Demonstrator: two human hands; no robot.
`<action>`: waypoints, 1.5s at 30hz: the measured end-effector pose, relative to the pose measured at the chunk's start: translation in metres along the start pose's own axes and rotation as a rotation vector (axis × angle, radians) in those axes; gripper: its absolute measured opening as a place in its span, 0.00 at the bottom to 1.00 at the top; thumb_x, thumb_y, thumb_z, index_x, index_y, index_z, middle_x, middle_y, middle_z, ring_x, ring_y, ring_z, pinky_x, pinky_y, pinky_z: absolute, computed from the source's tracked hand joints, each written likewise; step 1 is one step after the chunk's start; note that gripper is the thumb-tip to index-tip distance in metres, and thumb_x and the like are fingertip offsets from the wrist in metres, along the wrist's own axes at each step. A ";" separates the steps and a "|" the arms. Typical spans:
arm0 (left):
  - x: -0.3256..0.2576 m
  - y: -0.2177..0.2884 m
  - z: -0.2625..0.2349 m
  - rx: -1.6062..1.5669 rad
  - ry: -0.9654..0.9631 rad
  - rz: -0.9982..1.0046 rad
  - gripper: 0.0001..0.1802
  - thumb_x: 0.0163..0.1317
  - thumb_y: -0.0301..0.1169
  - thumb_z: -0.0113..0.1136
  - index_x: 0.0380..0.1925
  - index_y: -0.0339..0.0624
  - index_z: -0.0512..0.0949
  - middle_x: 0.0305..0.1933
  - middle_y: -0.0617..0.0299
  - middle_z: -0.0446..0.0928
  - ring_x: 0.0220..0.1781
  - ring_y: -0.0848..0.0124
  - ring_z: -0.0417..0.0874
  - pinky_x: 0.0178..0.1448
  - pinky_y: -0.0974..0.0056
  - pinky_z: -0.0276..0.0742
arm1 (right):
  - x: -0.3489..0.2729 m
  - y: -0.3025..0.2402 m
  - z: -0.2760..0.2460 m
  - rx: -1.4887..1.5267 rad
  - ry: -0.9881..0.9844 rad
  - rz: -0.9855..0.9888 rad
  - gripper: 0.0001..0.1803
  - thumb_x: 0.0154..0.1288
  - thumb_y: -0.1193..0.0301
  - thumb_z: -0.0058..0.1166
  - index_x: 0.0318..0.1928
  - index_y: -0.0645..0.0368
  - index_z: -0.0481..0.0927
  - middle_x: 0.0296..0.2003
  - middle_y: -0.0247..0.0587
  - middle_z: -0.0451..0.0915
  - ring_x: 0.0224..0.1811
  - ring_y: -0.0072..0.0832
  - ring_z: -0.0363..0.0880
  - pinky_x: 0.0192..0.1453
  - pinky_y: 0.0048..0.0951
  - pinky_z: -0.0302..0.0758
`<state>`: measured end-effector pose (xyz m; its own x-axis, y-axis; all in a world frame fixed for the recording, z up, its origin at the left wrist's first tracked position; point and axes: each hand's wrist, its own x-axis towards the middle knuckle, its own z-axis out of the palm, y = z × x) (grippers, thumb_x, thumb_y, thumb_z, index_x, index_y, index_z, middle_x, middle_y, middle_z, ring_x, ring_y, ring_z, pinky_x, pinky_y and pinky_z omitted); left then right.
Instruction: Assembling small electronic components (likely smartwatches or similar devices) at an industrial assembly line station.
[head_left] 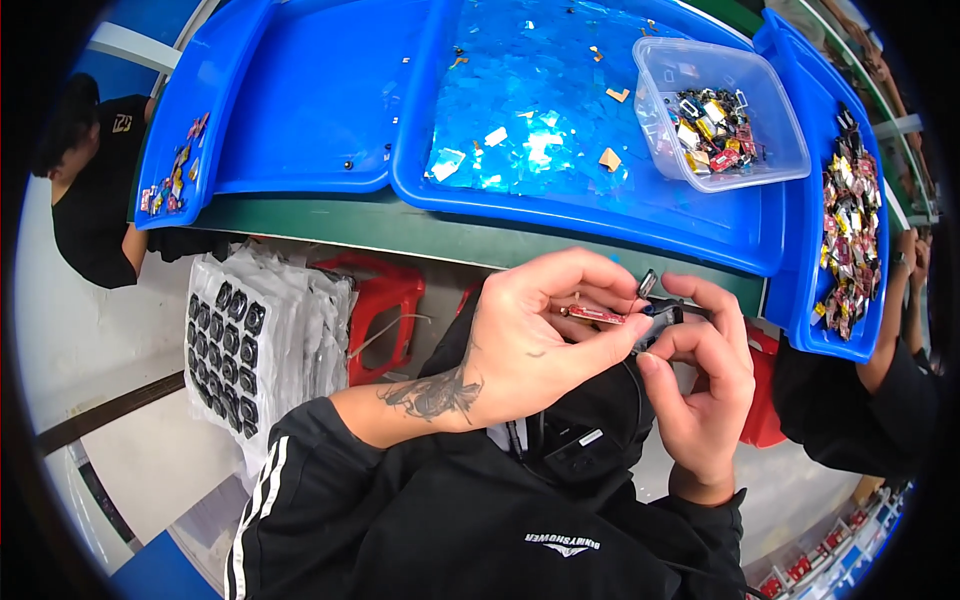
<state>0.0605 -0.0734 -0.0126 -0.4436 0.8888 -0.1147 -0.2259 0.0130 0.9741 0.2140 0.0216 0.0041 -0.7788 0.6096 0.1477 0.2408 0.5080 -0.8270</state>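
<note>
Both hands meet in front of my chest, just before the table's edge. My left hand [540, 335] is closed, with a small red circuit board [597, 314] between its fingers. My right hand [708, 375] is closed on a small dark casing [662, 322], which the left thumb and fingertips also touch. A small dark piece with a shiny face [648, 283] sticks up between the two hands; I cannot tell which one holds it. The fingers partly cover these parts.
A blue tray [600, 228] strewn with shiny blue film pieces carries a clear plastic tub [722, 183] of small electronic parts. Another blue tray [812, 290] at right holds a heap of parts. Stacked white trays [225, 400] hold black pieces, beside a red stool [385, 310]. Co-workers sit either side.
</note>
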 end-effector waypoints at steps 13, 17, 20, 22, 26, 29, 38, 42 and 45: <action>0.000 0.000 0.001 -0.012 -0.007 0.026 0.12 0.54 0.19 0.68 0.39 0.32 0.78 0.39 0.56 0.82 0.43 0.71 0.85 0.44 0.69 0.84 | -0.010 -0.001 0.002 0.107 0.114 0.018 0.08 0.51 0.87 0.60 0.32 0.69 0.75 0.45 0.53 0.76 0.36 0.27 0.81 0.30 0.19 0.79; 0.001 0.001 0.002 -0.023 -0.030 0.010 0.11 0.55 0.19 0.67 0.38 0.33 0.78 0.39 0.56 0.82 0.43 0.72 0.85 0.43 0.70 0.84 | -0.009 -0.003 -0.002 0.007 0.061 0.031 0.09 0.51 0.88 0.60 0.32 0.67 0.76 0.43 0.50 0.77 0.35 0.28 0.81 0.29 0.21 0.78; 0.002 0.001 0.001 -0.024 -0.046 -0.017 0.11 0.55 0.19 0.67 0.38 0.32 0.78 0.38 0.56 0.82 0.42 0.73 0.85 0.43 0.70 0.84 | -0.007 -0.005 -0.006 -0.120 0.016 -0.009 0.11 0.49 0.85 0.65 0.33 0.65 0.77 0.43 0.48 0.77 0.34 0.30 0.81 0.30 0.24 0.78; 0.003 0.001 0.001 -0.027 -0.061 -0.042 0.11 0.55 0.19 0.67 0.38 0.32 0.78 0.38 0.57 0.82 0.42 0.73 0.85 0.44 0.70 0.83 | -0.006 -0.007 -0.009 -0.179 0.004 -0.032 0.13 0.47 0.82 0.67 0.33 0.64 0.77 0.42 0.48 0.77 0.33 0.31 0.81 0.31 0.25 0.78; 0.005 0.001 0.002 -0.007 -0.039 -0.024 0.11 0.55 0.19 0.67 0.38 0.32 0.79 0.38 0.57 0.82 0.41 0.74 0.84 0.44 0.70 0.83 | -0.004 -0.013 -0.015 -0.323 -0.014 -0.129 0.15 0.43 0.78 0.70 0.34 0.63 0.79 0.42 0.48 0.77 0.32 0.33 0.81 0.32 0.28 0.77; 0.005 0.002 0.002 -0.017 -0.043 -0.030 0.10 0.55 0.19 0.67 0.38 0.32 0.79 0.39 0.58 0.82 0.41 0.74 0.84 0.44 0.71 0.83 | -0.004 -0.013 -0.012 -0.347 0.027 -0.164 0.14 0.43 0.79 0.70 0.33 0.63 0.80 0.42 0.47 0.77 0.31 0.33 0.80 0.32 0.29 0.77; 0.005 -0.001 0.004 -0.105 -0.158 -0.111 0.15 0.56 0.19 0.65 0.44 0.32 0.76 0.44 0.58 0.78 0.46 0.76 0.80 0.45 0.71 0.83 | -0.006 -0.004 -0.011 -0.068 0.049 -0.033 0.13 0.44 0.83 0.69 0.31 0.65 0.79 0.39 0.47 0.78 0.30 0.30 0.82 0.31 0.23 0.77; 0.004 -0.004 0.004 -0.139 -0.180 -0.136 0.17 0.55 0.17 0.65 0.46 0.32 0.75 0.46 0.59 0.76 0.48 0.75 0.78 0.47 0.72 0.83 | -0.006 -0.003 -0.009 -0.025 0.052 -0.009 0.12 0.44 0.84 0.69 0.30 0.66 0.79 0.39 0.47 0.78 0.31 0.27 0.82 0.31 0.22 0.78; 0.005 -0.003 0.005 -0.157 -0.185 -0.155 0.18 0.54 0.17 0.65 0.46 0.32 0.75 0.46 0.59 0.76 0.49 0.75 0.78 0.46 0.72 0.83 | -0.006 -0.002 -0.010 -0.013 0.053 -0.001 0.12 0.44 0.84 0.69 0.30 0.66 0.79 0.40 0.47 0.78 0.32 0.27 0.83 0.31 0.21 0.79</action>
<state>0.0636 -0.0668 -0.0149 -0.2311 0.9504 -0.2083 -0.4168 0.0968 0.9038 0.2239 0.0229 0.0108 -0.7476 0.6399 0.1776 0.2475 0.5167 -0.8196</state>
